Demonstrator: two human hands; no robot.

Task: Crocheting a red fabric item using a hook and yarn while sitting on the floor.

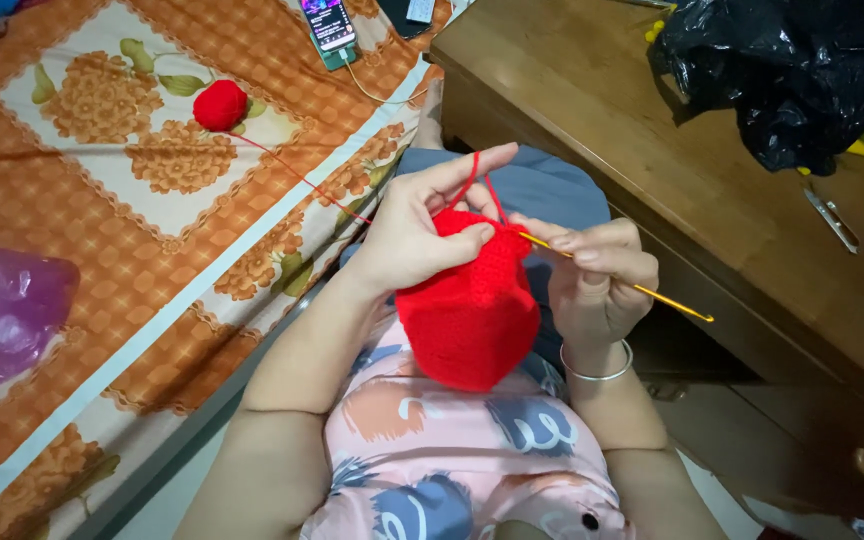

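Note:
My left hand (pixel 417 225) pinches the top edge of a red crocheted piece (pixel 472 315) that hangs down over my lap. A red yarn strand loops over its raised forefinger. My right hand (pixel 597 275) grips a gold crochet hook (pixel 642 290), whose tip is at the top edge of the red piece. The yarn strand (pixel 297 175) runs left across the bed to a red yarn ball (pixel 220 105) lying on the orange floral bedsheet (pixel 102 200). A silver bangle sits on my right wrist.
A wooden table (pixel 672 160) stands to the right with a black plastic bag (pixel 802 70) and a small metal tool (pixel 832 220) on it. A phone (pixel 328 25) with a lit screen lies on the bed at the top. A purple plastic bag (pixel 2 310) sits at the left.

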